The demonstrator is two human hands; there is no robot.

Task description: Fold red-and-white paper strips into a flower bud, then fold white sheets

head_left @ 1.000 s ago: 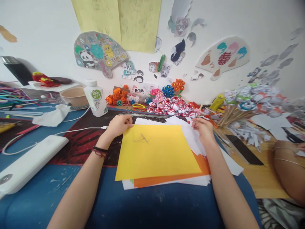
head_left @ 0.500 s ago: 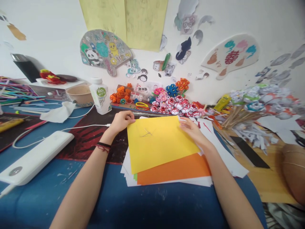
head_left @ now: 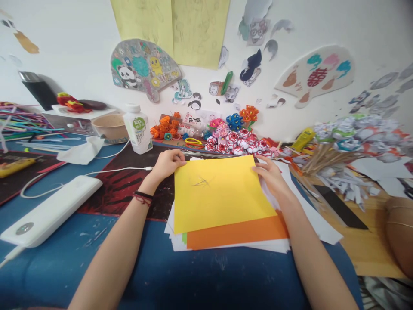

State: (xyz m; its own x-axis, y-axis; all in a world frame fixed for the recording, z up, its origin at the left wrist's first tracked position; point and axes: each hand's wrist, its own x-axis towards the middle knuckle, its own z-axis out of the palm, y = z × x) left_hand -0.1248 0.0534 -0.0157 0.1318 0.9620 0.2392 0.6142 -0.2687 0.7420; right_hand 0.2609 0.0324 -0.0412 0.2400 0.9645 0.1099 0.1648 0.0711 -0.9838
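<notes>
Change since earlier frame: the yellow paper sheet (head_left: 219, 193) sits slightly further right on the stack than half a second ago, and the right hand (head_left: 270, 177) has shifted outward along its right edge; the left hand (head_left: 167, 163) holds the same corner as before.
Left hand: fingers curled, pinching the sheet's far left corner; a dark bracelet (head_left: 143, 196) circles the wrist.
Right hand: fingers bent over the sheet's far right corner and edge, gripping it; thumb hidden, so the exact hold cannot be told.
Yellow paper sheet: lies flat, topmost on the paper stack, directly before the person; a faint pencil mark (head_left: 200, 182) shows near its upper middle.
Orange paper sheet (head_left: 238, 230): directly beneath the yellow one, exposed along the near and right sides.
White paper sheets (head_left: 318, 224): lowest in the stack, protruding at the near edge and fanning out to the right.
Work surface: blue table top (head_left: 200, 280) with a dark red-patterned mat (head_left: 112, 193) under the left forearm.
White power bank (head_left: 48, 212): left of the left forearm, well apart; a white cable (head_left: 109, 171) runs from it toward the left hand.
White bottle (head_left: 138, 128): upright, beyond the left hand, near the wall.
Folded paper flowers (head_left: 237, 142): clustered just beyond the stack's far edge.
Paper flowers on sticks (head_left: 348, 133): bunched at far right.
Black strip (head_left: 338, 207): on the wooden board, right of the right forearm.
</notes>
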